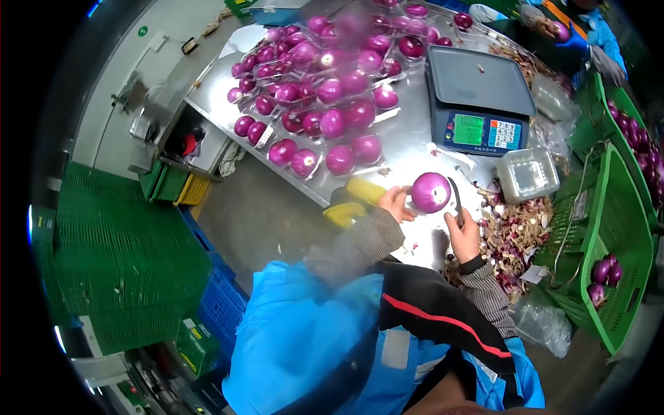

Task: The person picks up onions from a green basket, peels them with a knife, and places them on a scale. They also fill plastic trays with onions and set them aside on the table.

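Observation:
A peeled red onion (pixel 430 192) is held over the near edge of the metal table (pixel 408 149), its pale cut end facing me. The fingers of my left hand (pixel 396 203) close on the onion from its left side. On the other side, my right hand (pixel 465 238) grips a small knife (pixel 456 198), its dark curved blade pointing up close beside the onion. Dry onion skins (pixel 515 238) lie heaped to the right of my right hand. Something yellow (pixel 356 200) shows next to my left wrist, partly blurred.
Many packed red onions (pixel 332 123) cover the table's far left. A digital scale (pixel 481 97) stands behind my hands, with a clear plastic tray stack (pixel 528 174) near it. Green crates (pixel 605 238) with onions line the right. A co-worker's gloved hand (pixel 573 52) is at top right.

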Demonstrator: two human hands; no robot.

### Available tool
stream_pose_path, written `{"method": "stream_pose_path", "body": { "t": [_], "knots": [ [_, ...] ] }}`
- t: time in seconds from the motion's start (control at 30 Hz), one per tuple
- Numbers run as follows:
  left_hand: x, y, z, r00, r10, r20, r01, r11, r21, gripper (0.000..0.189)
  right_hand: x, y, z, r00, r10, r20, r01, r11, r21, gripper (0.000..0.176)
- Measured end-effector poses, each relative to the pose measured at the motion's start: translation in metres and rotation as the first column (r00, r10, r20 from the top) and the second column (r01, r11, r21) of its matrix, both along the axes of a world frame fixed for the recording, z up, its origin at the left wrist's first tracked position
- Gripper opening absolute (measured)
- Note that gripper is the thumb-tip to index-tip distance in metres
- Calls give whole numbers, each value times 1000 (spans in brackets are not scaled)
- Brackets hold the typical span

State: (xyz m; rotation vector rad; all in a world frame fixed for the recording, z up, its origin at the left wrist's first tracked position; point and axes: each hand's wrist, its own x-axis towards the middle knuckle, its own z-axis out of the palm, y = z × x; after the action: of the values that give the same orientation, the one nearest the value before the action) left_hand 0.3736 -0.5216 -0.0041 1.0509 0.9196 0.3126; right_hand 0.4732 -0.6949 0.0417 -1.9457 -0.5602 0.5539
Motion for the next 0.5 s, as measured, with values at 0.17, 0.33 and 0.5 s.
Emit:
{"method": "stream_pose_path", "body": {
  "t": [0.17,0.33,0.5],
  "knots": [
    [-42,84,76,989,146,4,-145,974,175,33,-10,16,-4,994,103,29,-104,994,45,28],
    [-152,244,-32,952,186,241,-293,781,552,44,-20,1,-67,970,232,71,-215,957,-193,28],
    [-189,285,-42,892,357,276,-427,866,260,52,-27,6,-122,954,274,125,-242,944,-222,32]
  ]
}}
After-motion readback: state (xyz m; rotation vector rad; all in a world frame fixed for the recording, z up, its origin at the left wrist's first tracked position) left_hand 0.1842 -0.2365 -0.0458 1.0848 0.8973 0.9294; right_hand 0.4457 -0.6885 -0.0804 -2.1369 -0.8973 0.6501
